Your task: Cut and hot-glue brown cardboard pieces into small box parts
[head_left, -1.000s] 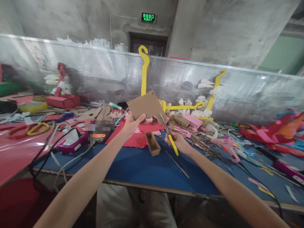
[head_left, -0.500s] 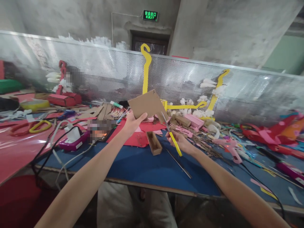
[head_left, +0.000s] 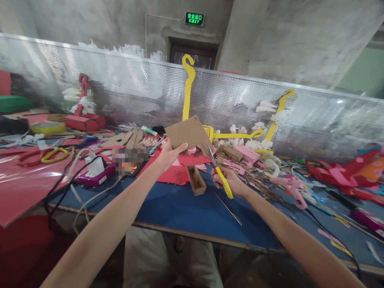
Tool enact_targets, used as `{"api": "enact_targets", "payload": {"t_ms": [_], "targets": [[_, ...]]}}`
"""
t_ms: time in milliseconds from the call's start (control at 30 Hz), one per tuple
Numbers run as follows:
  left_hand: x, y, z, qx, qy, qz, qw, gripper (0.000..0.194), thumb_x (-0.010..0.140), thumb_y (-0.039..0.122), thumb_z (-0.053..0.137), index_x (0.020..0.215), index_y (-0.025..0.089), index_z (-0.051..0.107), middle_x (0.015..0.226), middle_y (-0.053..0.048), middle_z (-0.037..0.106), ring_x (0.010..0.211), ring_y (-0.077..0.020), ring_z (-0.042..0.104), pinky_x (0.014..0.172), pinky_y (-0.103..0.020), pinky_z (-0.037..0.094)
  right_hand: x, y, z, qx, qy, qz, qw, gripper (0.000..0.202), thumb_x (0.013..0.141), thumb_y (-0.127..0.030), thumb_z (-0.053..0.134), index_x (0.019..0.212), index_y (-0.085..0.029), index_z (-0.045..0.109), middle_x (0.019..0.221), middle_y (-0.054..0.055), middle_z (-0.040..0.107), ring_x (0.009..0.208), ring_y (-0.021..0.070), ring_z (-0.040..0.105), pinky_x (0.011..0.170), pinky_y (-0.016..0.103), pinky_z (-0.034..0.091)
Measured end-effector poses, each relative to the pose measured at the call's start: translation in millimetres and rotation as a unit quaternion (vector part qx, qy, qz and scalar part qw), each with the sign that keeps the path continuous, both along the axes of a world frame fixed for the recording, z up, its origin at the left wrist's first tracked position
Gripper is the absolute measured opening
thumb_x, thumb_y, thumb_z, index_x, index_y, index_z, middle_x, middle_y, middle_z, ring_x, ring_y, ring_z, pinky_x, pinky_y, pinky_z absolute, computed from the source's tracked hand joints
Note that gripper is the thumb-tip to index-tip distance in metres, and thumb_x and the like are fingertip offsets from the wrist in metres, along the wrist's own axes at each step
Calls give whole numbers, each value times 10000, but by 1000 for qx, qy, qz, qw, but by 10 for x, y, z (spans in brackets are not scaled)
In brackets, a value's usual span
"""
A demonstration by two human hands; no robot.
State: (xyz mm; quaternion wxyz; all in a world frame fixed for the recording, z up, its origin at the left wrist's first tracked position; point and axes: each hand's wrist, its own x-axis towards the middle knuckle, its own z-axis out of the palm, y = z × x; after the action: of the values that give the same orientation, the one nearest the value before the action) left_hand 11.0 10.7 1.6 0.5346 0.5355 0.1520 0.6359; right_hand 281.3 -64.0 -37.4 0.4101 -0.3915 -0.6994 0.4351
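Note:
My left hand point(head_left: 171, 154) grips the lower left edge of a flat piece of brown cardboard point(head_left: 187, 132), thumb across its front, and holds it tilted above the table. My right hand point(head_left: 228, 181) is closed around yellow-handled scissors point(head_left: 221, 176). Their metal blades point up and away from me, at the cardboard's lower right corner. Whether the blades are spread there I cannot tell. Below the cardboard, between my hands, stands a small open cardboard box point(head_left: 196, 181). A thin metal rod point(head_left: 229, 209) lies on the table nearer to me.
The blue table point(head_left: 177, 208) carries red sheets point(head_left: 171, 174), paper scraps and a pink glue gun point(head_left: 292, 188) at right. Another pair of scissors point(head_left: 54, 155) and a purple power strip point(head_left: 96, 176) lie left. Yellow hook-shaped pieces point(head_left: 188, 92) stand before a perforated metal panel point(head_left: 144, 92).
The view has shifted slightly. In my right hand the scissors have turned a little, showing more of the handle. The cardboard stays in my left hand.

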Motion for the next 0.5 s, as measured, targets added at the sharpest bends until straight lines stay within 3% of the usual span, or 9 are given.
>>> {"api": "enact_targets", "payload": {"t_ms": [267, 500], "targets": [[24, 0, 13, -15, -14, -5, 1000, 455, 714, 223, 882, 1119, 140, 691, 1102, -122, 766, 915, -258, 753, 818, -396, 645, 38, 1, -1, -9, -7, 23, 1000, 371, 840, -505, 778, 895, -190, 590, 656, -37, 555, 549, 106, 515, 536, 252, 391], [44, -29, 1, -18, -26, -15, 999, 475, 694, 295, 906, 1086, 140, 688, 1134, -115, 775, 902, -242, 760, 846, -389, 645, 73, -9, 2, -25, -1, 47, 999, 411, 853, -547, 756, 935, -176, 601, 710, -22, 582, 561, 106, 554, 514, 233, 405]]}}
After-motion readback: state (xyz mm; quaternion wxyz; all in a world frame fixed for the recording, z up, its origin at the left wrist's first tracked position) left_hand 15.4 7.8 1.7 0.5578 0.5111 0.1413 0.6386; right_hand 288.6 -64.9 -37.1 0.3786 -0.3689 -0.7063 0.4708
